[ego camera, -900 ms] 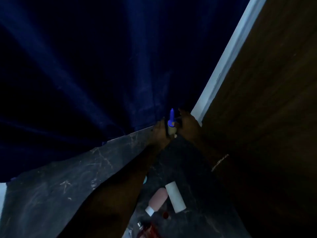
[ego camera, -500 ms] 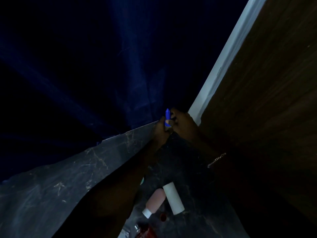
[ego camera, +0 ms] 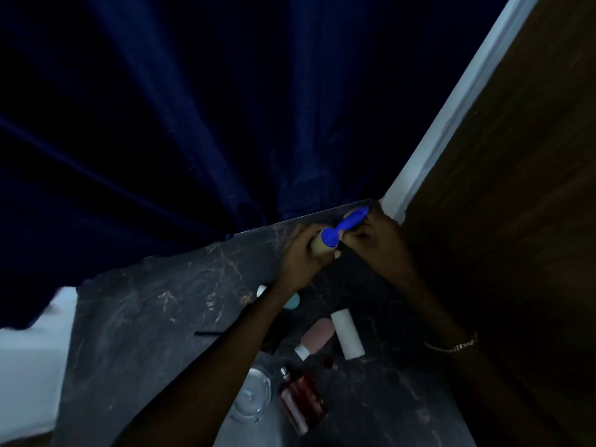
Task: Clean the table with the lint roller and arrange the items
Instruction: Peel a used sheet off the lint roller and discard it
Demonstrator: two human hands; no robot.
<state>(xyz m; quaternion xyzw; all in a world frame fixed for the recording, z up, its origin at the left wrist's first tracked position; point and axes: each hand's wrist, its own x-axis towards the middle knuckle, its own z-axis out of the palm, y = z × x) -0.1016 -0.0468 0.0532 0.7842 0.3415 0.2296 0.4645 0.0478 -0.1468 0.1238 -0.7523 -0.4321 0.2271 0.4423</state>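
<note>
The lint roller [ego camera: 335, 235] has a blue handle and a pale roll, and is held over the far corner of the dark marbled table [ego camera: 154, 304]. My left hand [ego camera: 303, 256] wraps the pale roll end. My right hand [ego camera: 377, 240] grips the blue handle, which points up and right toward the wall corner. Nearer to me on the table lie a white tube [ego camera: 347, 333], a pink bottle with a white cap [ego camera: 316, 338], a red glass bottle [ego camera: 301, 403] and a clear glass dish [ego camera: 253, 398].
A dark blue curtain [ego camera: 193, 124] hangs behind the table's far edge. A brown wooden panel [ego camera: 516, 221] with a white trim strip [ego camera: 451, 117] stands on the right. A small teal item [ego camera: 292, 301] peeks out beside my left forearm. The scene is dim.
The roller has tipped from upright to a slant, its handle now pointing up and right. Both hands stay on it near the far corner.
</note>
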